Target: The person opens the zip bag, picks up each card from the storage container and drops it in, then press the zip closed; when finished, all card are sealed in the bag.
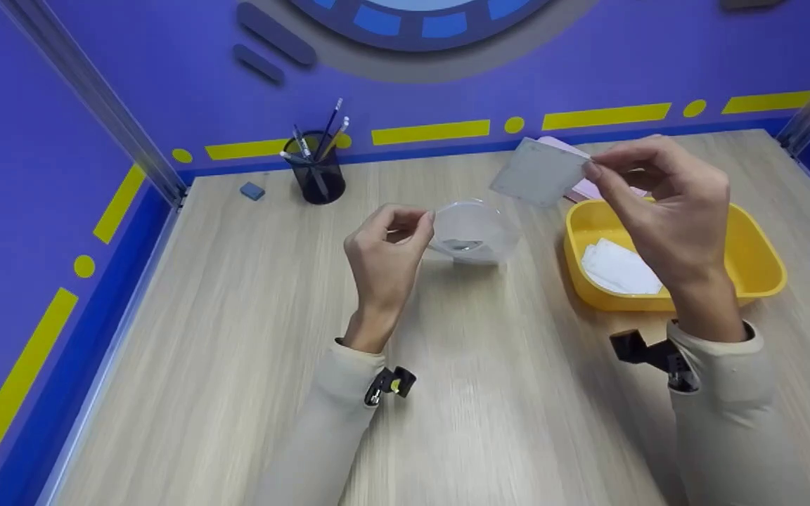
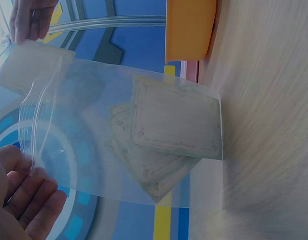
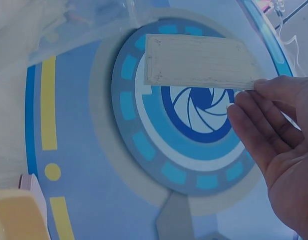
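Note:
My left hand (image 1: 384, 253) pinches the rim of a clear zip bag (image 1: 479, 225), whose mouth gapes in the head view. Inside, several square printed paper cards (image 2: 176, 117) lie fanned near its bottom, as the left wrist view shows. Between thumb and fingertips my right hand (image 1: 679, 200) pinches the corner of another square card (image 1: 542, 174). This card hangs in the air to the right of the bag, above the table. Faint lines and a decorated border show on the card (image 3: 201, 61) in the right wrist view.
Below my right hand stands a yellow basket (image 1: 630, 302) with white paper pieces (image 1: 616, 266) in it. Pink items (image 1: 588, 188) lie behind it. A black mesh pen holder (image 1: 324, 184) and a small blue block (image 1: 252, 191) stand back left, near the wall.

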A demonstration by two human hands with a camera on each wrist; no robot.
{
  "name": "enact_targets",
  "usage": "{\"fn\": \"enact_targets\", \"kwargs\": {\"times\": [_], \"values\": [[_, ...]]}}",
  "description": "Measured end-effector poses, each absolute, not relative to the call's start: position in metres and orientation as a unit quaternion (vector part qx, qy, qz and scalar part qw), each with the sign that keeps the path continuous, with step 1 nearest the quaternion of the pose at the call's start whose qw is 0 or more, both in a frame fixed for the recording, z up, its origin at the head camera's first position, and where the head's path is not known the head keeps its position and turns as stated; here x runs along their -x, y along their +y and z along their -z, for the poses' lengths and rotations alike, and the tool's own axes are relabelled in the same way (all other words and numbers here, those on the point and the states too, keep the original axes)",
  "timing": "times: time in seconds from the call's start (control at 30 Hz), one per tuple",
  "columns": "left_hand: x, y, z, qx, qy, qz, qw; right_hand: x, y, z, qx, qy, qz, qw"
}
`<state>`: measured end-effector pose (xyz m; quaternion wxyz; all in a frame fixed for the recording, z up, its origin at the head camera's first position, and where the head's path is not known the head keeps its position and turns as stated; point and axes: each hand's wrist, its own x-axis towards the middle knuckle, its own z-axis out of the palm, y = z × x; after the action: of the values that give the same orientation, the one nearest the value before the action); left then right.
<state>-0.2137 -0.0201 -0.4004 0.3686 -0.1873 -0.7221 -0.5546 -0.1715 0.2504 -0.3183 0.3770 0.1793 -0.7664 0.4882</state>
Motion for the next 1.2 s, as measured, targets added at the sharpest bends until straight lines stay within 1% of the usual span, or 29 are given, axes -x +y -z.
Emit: {"fn": "enact_targets", "kwargs": {"times": [0.27, 0.57, 0.77, 1.2], "values": [[0.213, -0.020, 0.400, 0.188, -0.721, 0.556, 0.369, 0.165, 0.235, 0.318, -0.217, -0.728, -0.528, 0.380], [0.214, -0.020, 0.401, 0.193, -0.718, 0.556, 0.371, 0.163, 0.225, 0.320, -0.248, -0.730, -0.519, 0.369], [0.213, -0.020, 0.401, 0.197, -0.717, 0.557, 0.371, 0.162, 0.222, 0.321, -0.255, -0.722, -0.523, 0.375], [0.213, -0.020, 0.400, 0.186, -0.720, 0.560, 0.365, 0.176, 0.216, 0.336, -0.302, -0.755, -0.438, 0.383]]}}
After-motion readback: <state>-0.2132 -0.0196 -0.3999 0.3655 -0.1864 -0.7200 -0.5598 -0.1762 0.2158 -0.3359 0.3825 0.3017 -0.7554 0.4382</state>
